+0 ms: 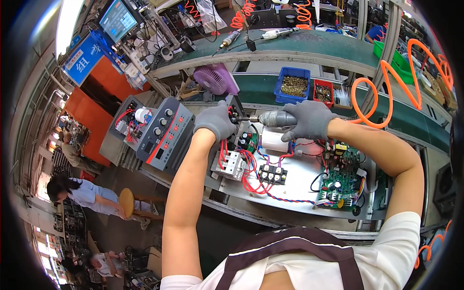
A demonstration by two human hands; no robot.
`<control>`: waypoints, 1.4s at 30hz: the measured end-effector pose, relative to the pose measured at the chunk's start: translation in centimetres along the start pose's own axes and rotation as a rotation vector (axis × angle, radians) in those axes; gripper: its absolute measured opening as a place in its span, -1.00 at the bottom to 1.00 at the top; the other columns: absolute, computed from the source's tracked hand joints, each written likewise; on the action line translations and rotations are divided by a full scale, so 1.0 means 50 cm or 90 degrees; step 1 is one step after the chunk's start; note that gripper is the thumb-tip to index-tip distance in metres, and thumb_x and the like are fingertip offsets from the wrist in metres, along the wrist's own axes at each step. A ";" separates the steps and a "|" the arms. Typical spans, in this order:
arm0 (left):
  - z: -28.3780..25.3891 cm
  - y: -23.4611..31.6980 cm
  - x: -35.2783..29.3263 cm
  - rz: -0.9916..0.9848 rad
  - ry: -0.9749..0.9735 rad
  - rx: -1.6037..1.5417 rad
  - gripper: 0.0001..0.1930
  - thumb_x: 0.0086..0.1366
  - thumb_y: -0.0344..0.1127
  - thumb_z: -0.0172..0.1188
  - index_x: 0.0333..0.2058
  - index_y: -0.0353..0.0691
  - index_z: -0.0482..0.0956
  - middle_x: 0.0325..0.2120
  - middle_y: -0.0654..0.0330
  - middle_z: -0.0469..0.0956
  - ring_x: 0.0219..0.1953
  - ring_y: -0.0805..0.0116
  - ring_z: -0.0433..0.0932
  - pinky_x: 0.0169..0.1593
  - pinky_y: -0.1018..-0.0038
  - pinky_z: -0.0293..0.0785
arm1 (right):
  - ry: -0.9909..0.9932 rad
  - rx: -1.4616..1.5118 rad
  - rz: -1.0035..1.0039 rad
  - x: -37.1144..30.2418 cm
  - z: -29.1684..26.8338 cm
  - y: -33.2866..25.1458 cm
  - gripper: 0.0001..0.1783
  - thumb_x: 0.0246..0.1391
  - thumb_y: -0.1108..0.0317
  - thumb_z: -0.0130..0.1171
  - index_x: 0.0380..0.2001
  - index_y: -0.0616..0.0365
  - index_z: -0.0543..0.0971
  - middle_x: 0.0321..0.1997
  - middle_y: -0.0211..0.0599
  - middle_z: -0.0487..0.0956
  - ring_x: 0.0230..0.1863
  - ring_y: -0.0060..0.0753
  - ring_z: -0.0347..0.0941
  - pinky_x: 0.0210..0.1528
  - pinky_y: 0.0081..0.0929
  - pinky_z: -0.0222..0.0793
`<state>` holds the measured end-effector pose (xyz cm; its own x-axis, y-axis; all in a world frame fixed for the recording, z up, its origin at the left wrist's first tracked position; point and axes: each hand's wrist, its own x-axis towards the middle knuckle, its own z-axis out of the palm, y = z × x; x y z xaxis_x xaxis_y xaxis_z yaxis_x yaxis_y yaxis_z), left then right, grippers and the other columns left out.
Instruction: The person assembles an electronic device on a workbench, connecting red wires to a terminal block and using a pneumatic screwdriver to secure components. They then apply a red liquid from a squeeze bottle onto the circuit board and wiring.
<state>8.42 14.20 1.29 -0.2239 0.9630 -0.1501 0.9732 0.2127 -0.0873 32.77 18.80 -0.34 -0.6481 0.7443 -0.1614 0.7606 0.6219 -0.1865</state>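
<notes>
My right hand, in a grey glove, is wrapped round a pneumatic screwdriver lying level, its bit pointing left. The bit's tip meets dark fittings on a small upright black panel. My left hand, also gloved in grey, closes on the panel's left side; its fingertips are partly hidden. Below it, red wires run down to a white circuit breaker. The panel stands at the left end of a metal chassis plate, which carries a black terminal block, a white cylinder and a green circuit board.
Left of the chassis stands a grey control unit with knobs. Beyond are a purple fan, a blue bin and a red bin of small metal parts. An orange coiled hose loops at right. A person holds a stool at left.
</notes>
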 end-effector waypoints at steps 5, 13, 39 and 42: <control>0.008 -0.005 0.008 0.016 -0.011 -0.012 -0.39 0.01 -0.08 0.25 -0.05 -0.33 0.28 -0.20 -0.19 0.54 -0.10 -0.13 0.51 -0.01 0.19 0.41 | 0.042 -0.009 -0.031 -0.010 0.009 -0.002 -0.12 -0.29 -0.33 0.24 0.01 0.07 0.43 -0.22 -0.07 0.57 -0.14 -0.04 0.51 -0.13 -0.16 0.41; 0.003 0.003 -0.001 -0.004 0.005 0.004 -0.47 0.01 -0.12 0.22 -0.06 -0.24 0.35 -0.19 -0.10 0.56 -0.09 -0.04 0.54 -0.03 0.21 0.45 | 0.063 0.015 -0.026 -0.006 0.018 -0.005 -0.19 -0.28 -0.27 0.27 -0.05 0.09 0.46 -0.24 -0.07 0.58 -0.16 -0.03 0.53 -0.15 -0.16 0.41; 0.139 -0.072 -0.220 0.066 0.307 -0.664 0.17 -0.15 -0.13 0.43 0.32 -0.21 -0.22 0.20 -0.17 0.07 0.19 -0.02 0.22 0.18 0.18 0.21 | 0.043 0.020 -0.044 -0.023 0.018 -0.017 -0.19 -0.29 -0.29 0.25 -0.07 0.10 0.45 -0.24 -0.09 0.58 -0.19 -0.04 0.54 -0.16 -0.18 0.43; 0.135 -0.064 -0.225 0.102 0.284 -0.778 0.23 -0.19 -0.16 0.45 0.33 -0.17 -0.27 0.23 -0.19 0.03 0.26 -0.02 0.13 0.24 0.18 0.13 | 0.068 -0.016 -0.051 -0.030 0.020 -0.029 -0.25 -0.24 -0.25 0.25 -0.10 0.10 0.45 -0.24 -0.09 0.58 -0.19 -0.04 0.54 -0.17 -0.17 0.43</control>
<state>7.48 1.58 -3.39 -0.2946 0.9129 0.2826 0.4589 -0.1242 0.8797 32.59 16.53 -0.78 -0.7005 0.7124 -0.0432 0.7078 0.6856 -0.1702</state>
